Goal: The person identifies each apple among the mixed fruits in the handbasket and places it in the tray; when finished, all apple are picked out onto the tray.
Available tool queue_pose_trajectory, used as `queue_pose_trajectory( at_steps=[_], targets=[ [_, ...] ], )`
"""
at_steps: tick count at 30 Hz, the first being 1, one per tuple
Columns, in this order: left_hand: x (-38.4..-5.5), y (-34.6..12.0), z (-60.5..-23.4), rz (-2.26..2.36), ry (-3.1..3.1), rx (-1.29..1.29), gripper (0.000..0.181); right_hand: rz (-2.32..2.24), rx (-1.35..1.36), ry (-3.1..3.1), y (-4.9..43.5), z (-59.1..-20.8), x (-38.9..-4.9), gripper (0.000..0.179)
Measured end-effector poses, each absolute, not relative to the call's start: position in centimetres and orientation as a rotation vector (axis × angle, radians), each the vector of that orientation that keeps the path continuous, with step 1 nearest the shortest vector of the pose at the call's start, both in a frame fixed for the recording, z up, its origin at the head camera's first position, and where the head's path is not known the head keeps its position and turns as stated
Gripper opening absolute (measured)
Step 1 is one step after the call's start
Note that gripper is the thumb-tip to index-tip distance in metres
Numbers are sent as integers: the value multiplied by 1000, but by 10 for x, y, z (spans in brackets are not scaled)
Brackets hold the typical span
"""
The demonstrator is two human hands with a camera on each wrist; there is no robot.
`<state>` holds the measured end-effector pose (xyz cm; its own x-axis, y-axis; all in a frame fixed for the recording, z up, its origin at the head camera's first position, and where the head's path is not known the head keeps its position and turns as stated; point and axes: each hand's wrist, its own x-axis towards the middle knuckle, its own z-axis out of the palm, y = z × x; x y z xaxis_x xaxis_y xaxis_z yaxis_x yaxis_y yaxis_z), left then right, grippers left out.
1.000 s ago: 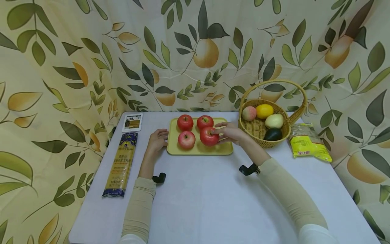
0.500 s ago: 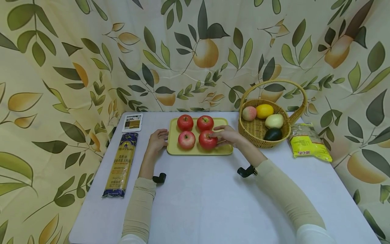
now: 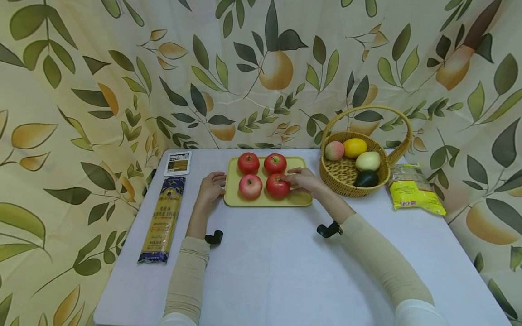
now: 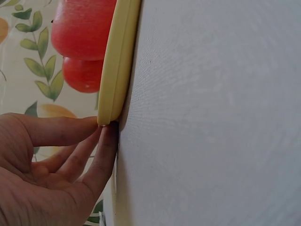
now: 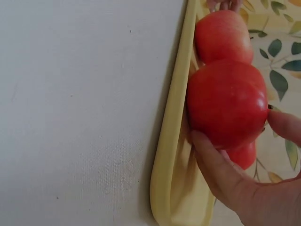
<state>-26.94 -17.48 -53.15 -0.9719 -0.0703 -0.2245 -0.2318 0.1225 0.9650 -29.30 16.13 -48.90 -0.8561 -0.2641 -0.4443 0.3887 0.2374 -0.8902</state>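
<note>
A yellow rectangular tray (image 3: 264, 202) carries several red apples in two rows. My right hand (image 3: 306, 180) holds the front-right apple (image 3: 277, 188) from its right side. In the right wrist view, fingers (image 5: 211, 155) lie along that apple's lower side, with another digit at its top. The apple sits low in the tray, beside the paler front-left apple (image 3: 250, 188). Two more apples, the back-left apple (image 3: 248, 164) and the back-right apple (image 3: 275, 165), stand behind. My left hand (image 3: 211, 186) pinches the tray's left edge; the left wrist view shows its fingertips at the rim.
A wicker basket (image 3: 338, 176) with a tall handle stands back right, holding several fruits, among them a yellow lemon (image 3: 355, 147). Beyond it lies a yellow packet (image 3: 417, 192). On the left are a spaghetti pack (image 3: 163, 222) and a small white package (image 3: 177, 164).
My right hand has lowered the front-right apple and shifted it slightly left, bringing it level with the front-left apple. The left hand has stayed at the tray's edge.
</note>
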Motion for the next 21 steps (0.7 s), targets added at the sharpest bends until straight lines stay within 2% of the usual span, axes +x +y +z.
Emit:
queue_pose_trajectory(
  at_steps=[6, 11, 21],
  targets=[
    [-270, -174, -530, 1946, 2281, -309, 70, -1683, 107, 2019, 163, -489, -292, 68],
    [-272, -174, -531, 1933, 2322, -301, 60, -1702, 73, 2123, 163, -488, -289, 66],
    [-267, -184, -511, 1791, 2485, -236, 52, -1607, -72, 2625, 180, -484, -288, 47]
  ],
)
